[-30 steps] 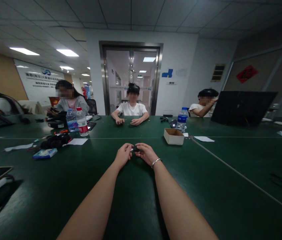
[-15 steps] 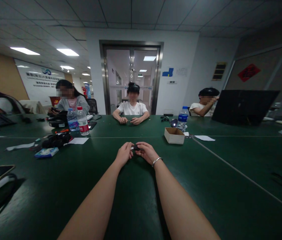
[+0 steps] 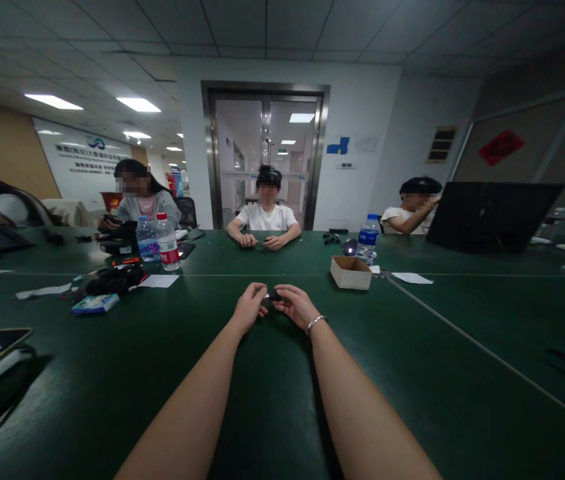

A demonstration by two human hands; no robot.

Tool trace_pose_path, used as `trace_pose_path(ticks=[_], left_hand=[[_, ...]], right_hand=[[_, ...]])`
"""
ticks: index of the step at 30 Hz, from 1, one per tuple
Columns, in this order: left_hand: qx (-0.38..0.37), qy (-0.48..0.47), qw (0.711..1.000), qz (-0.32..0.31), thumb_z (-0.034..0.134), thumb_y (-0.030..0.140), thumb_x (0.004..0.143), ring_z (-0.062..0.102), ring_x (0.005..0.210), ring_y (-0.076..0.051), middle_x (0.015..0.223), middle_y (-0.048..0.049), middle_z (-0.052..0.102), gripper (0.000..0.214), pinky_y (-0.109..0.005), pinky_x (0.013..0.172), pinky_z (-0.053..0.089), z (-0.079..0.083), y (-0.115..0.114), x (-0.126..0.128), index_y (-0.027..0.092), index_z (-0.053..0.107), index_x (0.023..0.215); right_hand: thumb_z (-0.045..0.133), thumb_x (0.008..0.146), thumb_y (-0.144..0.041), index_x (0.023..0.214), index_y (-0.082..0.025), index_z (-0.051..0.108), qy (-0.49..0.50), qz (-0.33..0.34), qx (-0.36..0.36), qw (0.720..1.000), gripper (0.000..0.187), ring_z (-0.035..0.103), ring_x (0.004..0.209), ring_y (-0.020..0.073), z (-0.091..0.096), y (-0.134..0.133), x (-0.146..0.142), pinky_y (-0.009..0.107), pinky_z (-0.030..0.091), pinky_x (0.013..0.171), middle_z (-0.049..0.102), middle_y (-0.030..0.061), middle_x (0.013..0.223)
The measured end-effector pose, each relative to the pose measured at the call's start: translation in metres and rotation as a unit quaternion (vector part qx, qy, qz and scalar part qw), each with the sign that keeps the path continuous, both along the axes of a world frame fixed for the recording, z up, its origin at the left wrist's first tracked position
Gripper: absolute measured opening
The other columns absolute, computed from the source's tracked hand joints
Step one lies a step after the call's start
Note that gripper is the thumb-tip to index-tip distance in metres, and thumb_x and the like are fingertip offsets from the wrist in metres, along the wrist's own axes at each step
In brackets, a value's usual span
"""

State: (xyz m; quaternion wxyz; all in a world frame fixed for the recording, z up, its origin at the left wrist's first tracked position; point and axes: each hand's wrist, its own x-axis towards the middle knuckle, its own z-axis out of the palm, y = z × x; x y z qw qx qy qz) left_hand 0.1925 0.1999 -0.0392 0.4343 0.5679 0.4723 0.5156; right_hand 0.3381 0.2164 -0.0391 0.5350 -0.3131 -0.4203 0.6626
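Both hands meet above the green table (image 3: pixel 272 400), fingers closed around a small dark object with a silvery end (image 3: pixel 274 297). My left hand (image 3: pixel 250 309) pinches the silvery end. My right hand (image 3: pixel 299 309), with a silver bracelet at the wrist, grips the dark part. Fingers cover most of the object, and it is too small for its kind to be made out.
An open cardboard box (image 3: pixel 351 275) stands right of my hands, near a blue-capped water bottle (image 3: pixel 368 235). To the left are two bottles, papers, a blue packet (image 3: pixel 95 305) and a black tangle (image 3: pixel 115 280). Across the table sits a person (image 3: pixel 268 217); a monitor (image 3: pixel 495 217) stands far right.
The whole view has shifted very slightly. Both hands stay in nearly the same place, still closed on the small dark object.
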Motion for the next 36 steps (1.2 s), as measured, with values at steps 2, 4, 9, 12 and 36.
trace_pose_path(ticks=[2,4,9,12,36], left_hand=[[0.016,0.0,1.0,-0.012,0.054,0.034,0.074,0.052,0.047,-0.007,0.074,-0.0001,0.053,0.028,-0.016,0.041,0.038,-0.001,0.001,-0.002,0.018,0.05,0.096],[0.025,-0.001,1.0,-0.019,0.054,0.034,0.074,0.05,0.046,-0.007,0.067,0.0011,0.052,0.024,-0.016,0.041,0.038,-0.003,0.002,-0.003,0.017,0.051,0.09],[0.019,0.026,0.999,-0.002,0.048,0.044,0.077,0.048,0.044,-0.008,0.057,0.001,0.05,0.029,-0.016,0.04,0.038,-0.008,0.008,-0.004,0.014,0.051,0.077],[0.006,0.016,1.0,0.003,0.045,0.047,0.078,0.051,0.046,-0.009,0.061,-0.0009,0.053,0.034,-0.018,0.042,0.04,-0.008,0.008,-0.003,0.014,0.052,0.079],[0.012,-0.062,0.997,-0.034,0.068,0.04,0.064,0.058,0.062,-0.01,0.086,-0.0043,0.057,0.038,-0.021,0.056,0.049,-0.003,0.002,-0.006,0.017,0.055,0.091]], right_hand=[[0.062,0.07,-0.009,0.08,-0.012,0.061,0.0,0.001,0.0,1.0,0.01,0.06,0.058,0.0135,0.0,0.0,0.0,0.023,0.051,0.054,0.062,0.0056,0.07],[0.064,0.069,-0.009,0.079,-0.012,0.061,-0.002,0.005,0.0,1.0,0.011,0.06,0.058,0.0136,0.0,0.0,-0.001,0.022,0.051,0.054,0.062,0.0057,0.07],[0.064,0.068,-0.008,0.077,-0.012,0.06,-0.007,0.009,0.002,1.0,0.011,0.06,0.058,0.0129,0.003,-0.003,-0.002,0.022,0.052,0.054,0.062,0.0049,0.069],[0.062,0.069,-0.007,0.078,-0.013,0.06,-0.004,0.005,-0.004,1.0,0.01,0.06,0.058,0.0131,0.003,-0.002,-0.002,0.023,0.052,0.054,0.062,0.0049,0.07],[0.063,0.07,-0.008,0.078,-0.013,0.061,0.008,-0.008,-0.014,1.0,0.009,0.06,0.057,0.0136,0.0,0.001,-0.001,0.024,0.053,0.056,0.062,0.0048,0.067]])
